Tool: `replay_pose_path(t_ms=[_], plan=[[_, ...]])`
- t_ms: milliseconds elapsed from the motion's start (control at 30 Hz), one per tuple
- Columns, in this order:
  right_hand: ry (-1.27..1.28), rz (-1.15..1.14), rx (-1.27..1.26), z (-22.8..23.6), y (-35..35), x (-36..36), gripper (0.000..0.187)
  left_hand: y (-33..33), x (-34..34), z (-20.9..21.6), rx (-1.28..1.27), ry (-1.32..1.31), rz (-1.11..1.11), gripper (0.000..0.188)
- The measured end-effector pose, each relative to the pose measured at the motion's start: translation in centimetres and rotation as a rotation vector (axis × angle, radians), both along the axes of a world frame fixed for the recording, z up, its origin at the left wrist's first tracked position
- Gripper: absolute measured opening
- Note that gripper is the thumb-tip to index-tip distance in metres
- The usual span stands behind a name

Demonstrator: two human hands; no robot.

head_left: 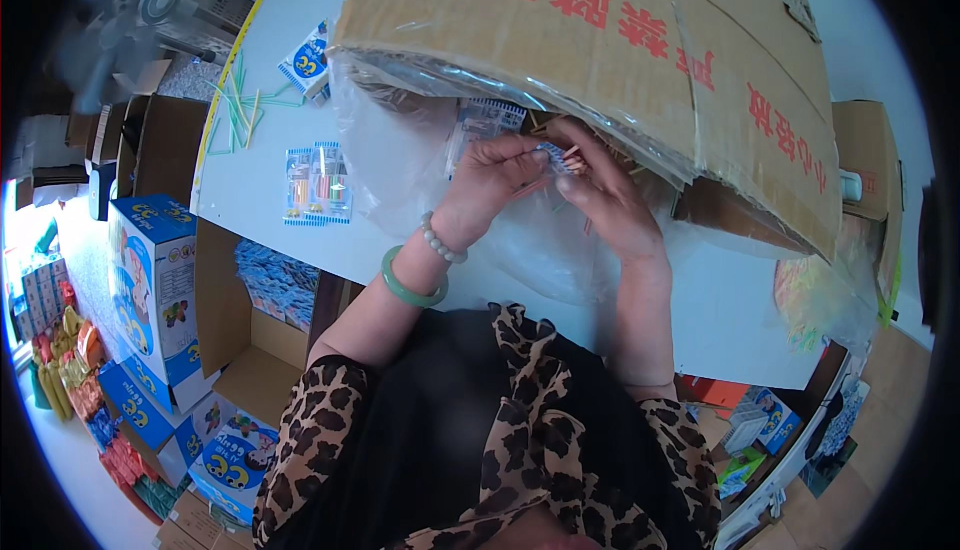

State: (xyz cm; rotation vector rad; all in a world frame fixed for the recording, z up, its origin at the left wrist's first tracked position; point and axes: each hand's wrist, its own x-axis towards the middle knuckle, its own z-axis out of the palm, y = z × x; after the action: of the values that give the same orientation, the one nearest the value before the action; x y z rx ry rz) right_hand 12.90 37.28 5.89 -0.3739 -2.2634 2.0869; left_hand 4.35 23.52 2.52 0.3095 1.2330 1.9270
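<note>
My left hand [493,178] pinches the edge of a small blue-and-white packet [556,156] at the mouth of a large cardboard box. Close against it, my right hand [612,202] has its fingers curled round the packet and the ends of a few thin pinkish sticks [574,163]; the fingers partly hide how the sticks sit in it. Behind my hands, more clear packets with blue striped edges [482,122] lie in the box mouth. The cardboard box [640,60] rests on its side with a clear plastic liner [390,165] spilling onto the table.
Two filled clear packets [317,186], a small blue-and-white box [307,63] and loose green straw-like sticks [238,110] lie on the white table [400,240] to the left. An open carton [262,358] of blue packets stands below. At right is a bag of coloured sticks [822,295].
</note>
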Motion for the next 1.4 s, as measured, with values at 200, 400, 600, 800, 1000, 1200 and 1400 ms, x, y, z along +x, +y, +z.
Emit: replay_pose_path(t_ms=[200,400,600,800,1000,1200,1400], plan=[[-0.091,-0.097,0.201,-1.0,0.7,1.7,0.035,-0.8,0.0,-0.1,-0.017,0.073,-0.054,0.020],[-0.027,-0.189,0.319,-2.4,-0.9,2.2,0.020,-2.8,1.0,-0.1,-0.043,-0.008,-0.070,0.027],[-0.070,-0.205,0.100,-2.4,-3.6,2.9,0.012,-4.1,2.1,0.5,-0.083,-0.025,-0.111,0.021],[-0.095,-0.027,0.018,-3.6,-5.6,4.9,0.016,-5.8,4.5,0.9,-0.077,0.278,-0.052,0.016],[-0.031,0.284,0.274,-2.0,-6.0,4.1,0.019,-9.3,4.3,2.0,-0.219,0.429,0.041,0.008],[0.019,0.114,1.243,-3.3,-3.9,1.5,0.013,-15.1,0.5,3.8,-0.309,0.407,0.233,0.006],[-0.058,0.147,1.263,-4.0,-2.8,1.2,0.008,-16.9,-4.5,0.7,-0.452,0.319,0.556,0.017]])
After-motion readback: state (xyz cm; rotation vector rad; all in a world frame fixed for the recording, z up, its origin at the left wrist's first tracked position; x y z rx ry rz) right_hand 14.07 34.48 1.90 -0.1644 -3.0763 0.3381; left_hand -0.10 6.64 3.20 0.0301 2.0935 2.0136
